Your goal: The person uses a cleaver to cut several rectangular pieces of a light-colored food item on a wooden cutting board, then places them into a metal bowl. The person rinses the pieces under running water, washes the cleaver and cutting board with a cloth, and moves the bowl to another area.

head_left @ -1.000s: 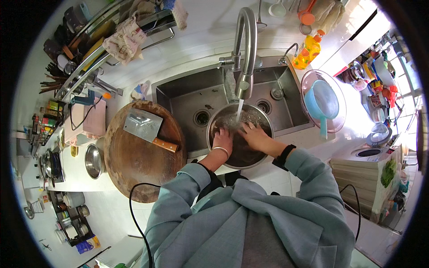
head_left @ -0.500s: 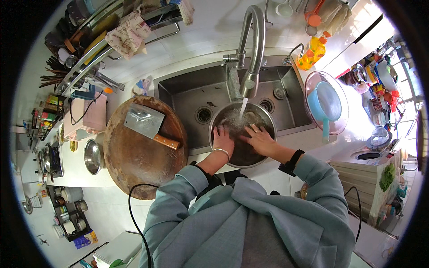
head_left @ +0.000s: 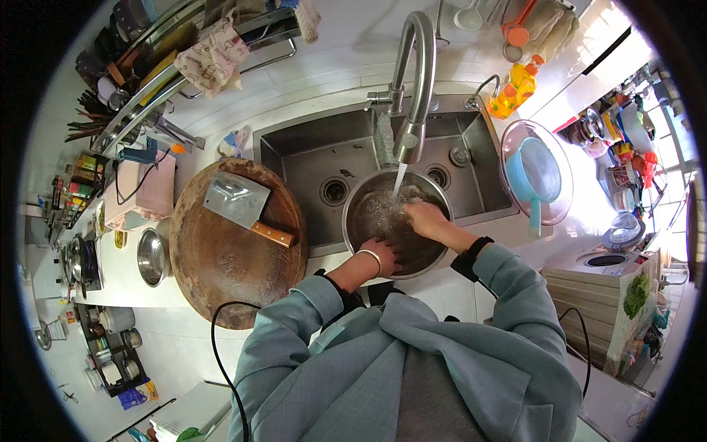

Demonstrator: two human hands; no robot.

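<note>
A round metal basin (head_left: pixel 352 234) rests over the front of the sink, holding brownish, cloudy water. The tap (head_left: pixel 410 140) pours a stream into it, stirring up bubbles. My left hand (head_left: pixel 381 256), with a bangle at its wrist, reaches into the near part of the basin; its fingers are spread at the water and seem to hold nothing. Farther right, my right hand (head_left: pixel 428 221) dips into the water below the stream with its fingers curled. Its fingertips are under the surface, and whatever they grip is hidden.
Left of the sink (head_left: pixel 309 158) lies a round wooden chopping board (head_left: pixel 228 280) bearing a cleaver (head_left: pixel 237 199). A light-blue strainer (head_left: pixel 532 169) sits in a clear bowl (head_left: pixel 561 195) at right, near an orange detergent bottle (head_left: pixel 515 90). A metal bowl (head_left: pixel 152 258) stands farther left.
My left hand has moved nearer and to the right inside the basin. My right hand has gone from spread fingers to curled ones and shifted slightly. Water keeps running.
</note>
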